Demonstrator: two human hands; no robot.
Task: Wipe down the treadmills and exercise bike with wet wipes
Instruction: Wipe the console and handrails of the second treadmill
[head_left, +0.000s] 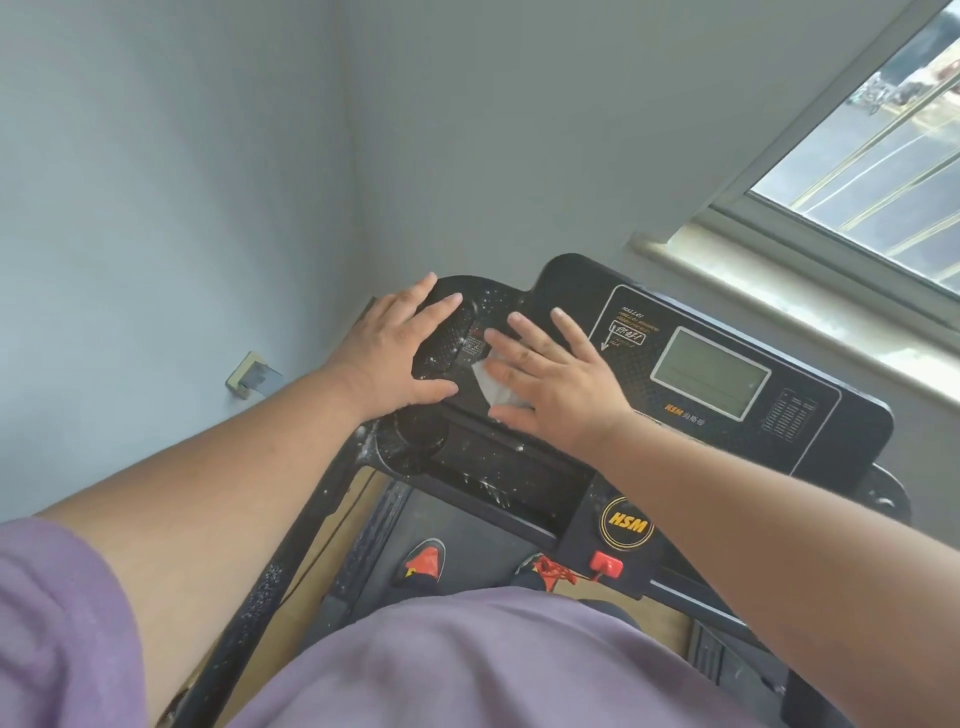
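Treadmill console (727, 374): right hand (556, 384) flat on wet wipe (493, 387).

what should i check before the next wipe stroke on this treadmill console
1. Wipe under the working hand: ok. The white wet wipe lies flat under the right hand.
2. Console braced: ok. The left hand rests flat on the console's left end.
3. Left end clean: not ok. White specks show around the speaker grille and the cup well.
4. Display area done: cannot tell. The screen looks dull, but no specks are clear there.
5. Safety key: ok. The red clip sits in place below the HSM badge.
6. Footing: ok. Both shoes stand on the belt.
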